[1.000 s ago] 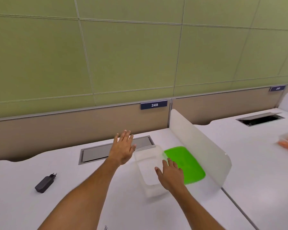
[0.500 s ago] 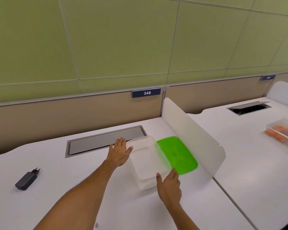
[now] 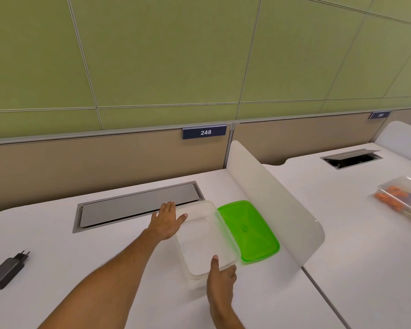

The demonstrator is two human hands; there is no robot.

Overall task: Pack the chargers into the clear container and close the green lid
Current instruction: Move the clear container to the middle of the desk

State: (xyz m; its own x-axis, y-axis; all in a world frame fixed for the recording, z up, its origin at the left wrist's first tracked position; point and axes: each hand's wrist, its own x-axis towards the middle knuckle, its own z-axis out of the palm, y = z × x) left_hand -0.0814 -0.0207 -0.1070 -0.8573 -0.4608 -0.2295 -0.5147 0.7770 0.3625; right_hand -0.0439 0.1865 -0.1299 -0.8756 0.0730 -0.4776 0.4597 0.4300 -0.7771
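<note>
- The right hand [image 3: 221,280] has slid to the clear container [image 3: 207,241]'s near corner, gripping it now.
- The left hand [image 3: 167,220], fingers spread flat, is touching its far-left corner.
- The green lid [image 3: 249,230] is lying beside it; the charger [image 3: 6,270] is staying at the desk [image 3: 81,269]'s left edge.

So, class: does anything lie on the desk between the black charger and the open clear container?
Only the person's left forearm crosses that stretch; the left hand rests at the clear container. Otherwise the white desk from the charger is bare. The green lid lies on the far side.
</note>
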